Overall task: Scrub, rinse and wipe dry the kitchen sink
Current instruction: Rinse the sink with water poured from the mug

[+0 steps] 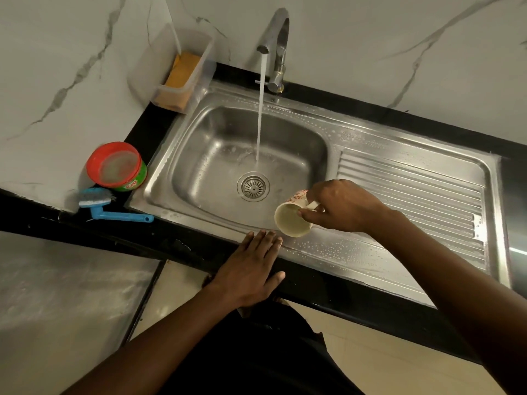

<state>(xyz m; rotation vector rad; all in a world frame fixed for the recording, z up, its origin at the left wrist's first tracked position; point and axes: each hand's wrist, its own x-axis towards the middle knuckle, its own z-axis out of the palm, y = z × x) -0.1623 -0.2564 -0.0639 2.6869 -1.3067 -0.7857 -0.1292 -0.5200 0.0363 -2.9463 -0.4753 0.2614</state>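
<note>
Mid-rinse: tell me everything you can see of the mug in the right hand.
The mug is cream with a red pattern on its outer wall and a pale handle; material unclear. It is tipped on its side, mouth toward the camera, and looks empty. The right hand grips it, fingers at the handle, thumb on the rim. It hangs over the front edge of the sink, clear of the running water. The left hand lies flat nearby, apparently not touching it.
</note>
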